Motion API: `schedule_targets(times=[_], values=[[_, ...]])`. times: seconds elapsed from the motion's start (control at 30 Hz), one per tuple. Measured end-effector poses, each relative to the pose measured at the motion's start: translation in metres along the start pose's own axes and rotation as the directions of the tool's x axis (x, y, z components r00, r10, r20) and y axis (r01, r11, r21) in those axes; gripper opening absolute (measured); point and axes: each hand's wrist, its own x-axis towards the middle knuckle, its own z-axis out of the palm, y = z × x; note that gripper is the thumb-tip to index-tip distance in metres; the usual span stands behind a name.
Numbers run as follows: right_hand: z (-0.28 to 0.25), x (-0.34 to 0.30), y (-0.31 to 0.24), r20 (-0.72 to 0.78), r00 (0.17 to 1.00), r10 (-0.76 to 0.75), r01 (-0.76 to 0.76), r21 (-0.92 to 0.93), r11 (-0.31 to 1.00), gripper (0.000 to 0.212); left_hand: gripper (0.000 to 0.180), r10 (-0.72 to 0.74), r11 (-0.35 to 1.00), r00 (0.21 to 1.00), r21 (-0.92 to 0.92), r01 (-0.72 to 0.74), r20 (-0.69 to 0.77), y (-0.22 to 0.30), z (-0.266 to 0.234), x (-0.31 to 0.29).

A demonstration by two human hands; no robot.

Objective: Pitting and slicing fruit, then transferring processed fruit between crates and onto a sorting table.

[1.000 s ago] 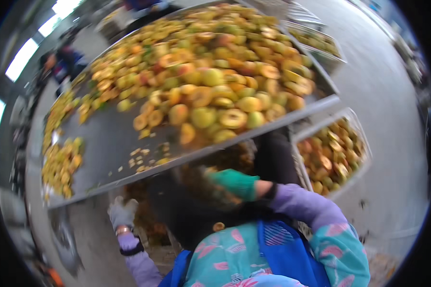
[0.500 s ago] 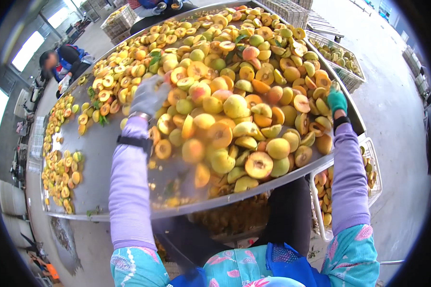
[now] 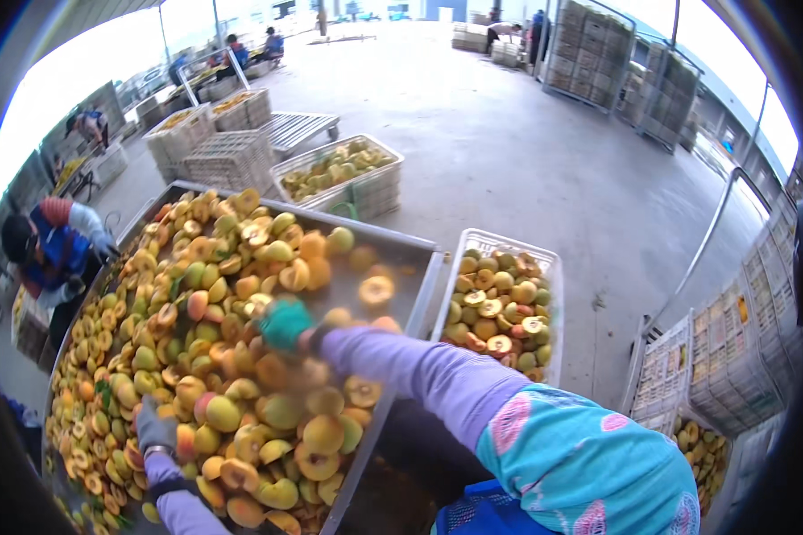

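Note:
A heap of halved yellow peaches fills a metal tray table, many showing their pits. My left hand, in a grey glove, rests among the fruit at the near left with fingers stretched forward, gripping nothing visible. My right hand, in a green glove, reaches across the middle of the heap and touches the fruit. Motion smears its fingers, so their grip does not show. Several peach halves near the tray's right edge are blurred too.
A white crate of peach halves stands right of the tray. Another filled crate sits beyond the far edge, near stacked crates and a flat cart. A co-worker bends at the left. More crates rise at right.
The view has swung to the right, bringing the tray to the left side. My right hand has moved from the tray's right edge inward over the heap. My left hand remains among the fruit.

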Motion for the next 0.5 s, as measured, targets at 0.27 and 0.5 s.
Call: schedule_targets(times=[0.27, 0.5], values=[[-0.012, -0.037, -0.058, 0.206, 0.975, -0.086, 0.029, 0.265, 0.964, 0.039, 0.040, -0.412, 0.412, 0.905, -0.908, 0.078, -0.109, 0.041, -0.108, -0.085], [-0.102, -0.117, -0.106, -0.083, 0.978, -0.190, 0.207, 0.455, 0.866, 0.034, 0.043, -0.432, 0.389, 0.893, -0.919, 0.062, -0.123, 0.122, -0.127, -0.245]])
